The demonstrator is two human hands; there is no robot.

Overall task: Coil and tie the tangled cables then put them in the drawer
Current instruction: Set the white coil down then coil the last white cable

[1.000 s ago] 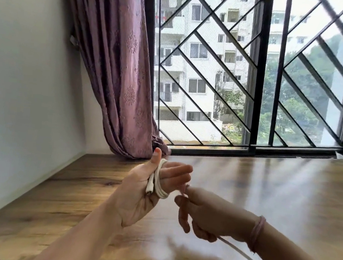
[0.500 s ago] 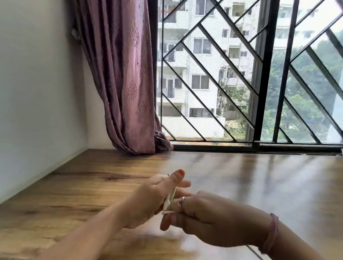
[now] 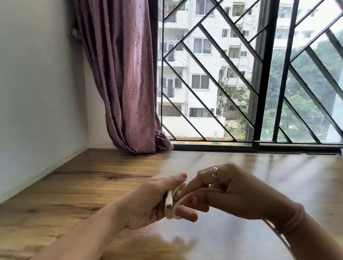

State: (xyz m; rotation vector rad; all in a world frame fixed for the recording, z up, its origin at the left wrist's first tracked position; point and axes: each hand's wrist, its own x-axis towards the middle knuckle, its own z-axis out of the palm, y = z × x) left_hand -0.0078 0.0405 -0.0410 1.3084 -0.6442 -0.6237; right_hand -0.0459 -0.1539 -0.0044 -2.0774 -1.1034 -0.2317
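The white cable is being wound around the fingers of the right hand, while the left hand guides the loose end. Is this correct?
No, the hands are swapped. In the head view, the white cable is wound around the left hand, and the right hand guides the loose end.

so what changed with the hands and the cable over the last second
The right hand brought another turn of the thin white cable across the left hand's fingers, moving from below and right of it to right against it. The left hand's thumb closed down over the coil. The left hand kept holding the coil above the wooden tabletop.
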